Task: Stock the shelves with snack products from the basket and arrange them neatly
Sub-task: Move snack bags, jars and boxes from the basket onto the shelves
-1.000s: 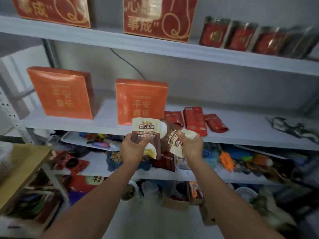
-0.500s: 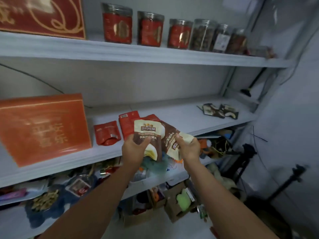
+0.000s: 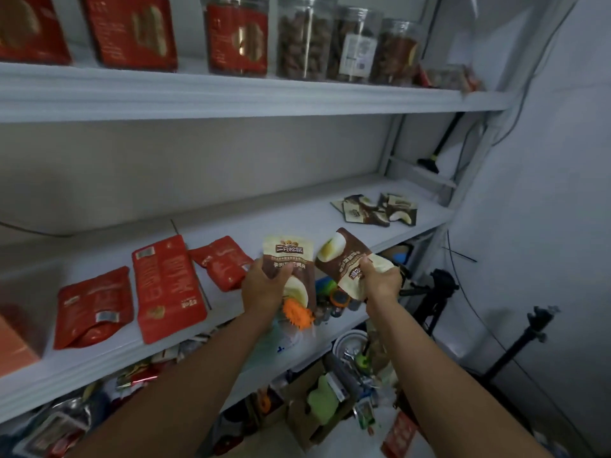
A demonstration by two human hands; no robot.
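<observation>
Left hand [image 3: 264, 289] grasping glossy brown-and-cream pouch [image 3: 289, 256] upright, right hand [image 3: 380, 282] pinching matching pouch [image 3: 344, 259] tilted, both before white shelf [image 3: 291, 219] front edge, flat red pouches [image 3: 168, 285] at 9 o'clock, similar brown pouches [image 3: 373, 211] at 1 o'clock

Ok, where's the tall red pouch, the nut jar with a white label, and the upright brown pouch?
tall red pouch [image 3: 167, 289], head view, its middle.
white-labelled nut jar [image 3: 358, 49], head view, on its label.
upright brown pouch [image 3: 288, 254], head view, its top logo.
</observation>
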